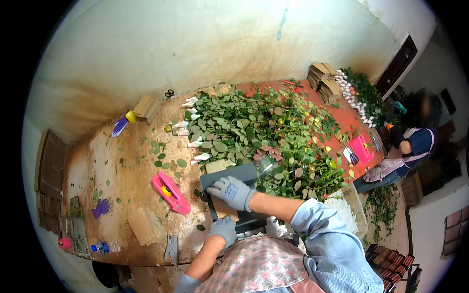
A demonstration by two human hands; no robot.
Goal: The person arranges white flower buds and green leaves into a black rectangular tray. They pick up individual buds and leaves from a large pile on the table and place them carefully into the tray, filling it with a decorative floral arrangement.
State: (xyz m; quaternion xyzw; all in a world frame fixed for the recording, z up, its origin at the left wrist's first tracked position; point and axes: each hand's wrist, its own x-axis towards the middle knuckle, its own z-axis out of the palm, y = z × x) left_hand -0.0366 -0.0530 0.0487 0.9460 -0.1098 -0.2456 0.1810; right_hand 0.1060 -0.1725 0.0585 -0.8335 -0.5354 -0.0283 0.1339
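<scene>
My right hand (230,192), in a grey glove, lies with fingers spread on a dark grey board or tray (229,175) at the table's near edge. Under and beside it sits a tan cardboard piece (223,208). At that piece's near end, my left hand (223,231), gloved too, has its fingers curled against the cardboard; their tips are partly hidden. Leafy rose stems (249,127) lie in a wide heap beyond the board, their white-wrapped heads (199,158) pointing left. A pink tape dispenser (171,193) stands left of the board.
Folded cardboard (146,226), pliers (171,250), a purple glove (102,208) and a water bottle (105,247) lie on the left. A bin of white scraps (359,215) stands at my right. Another person (410,146) works at the far right beside a second pink dispenser (361,149).
</scene>
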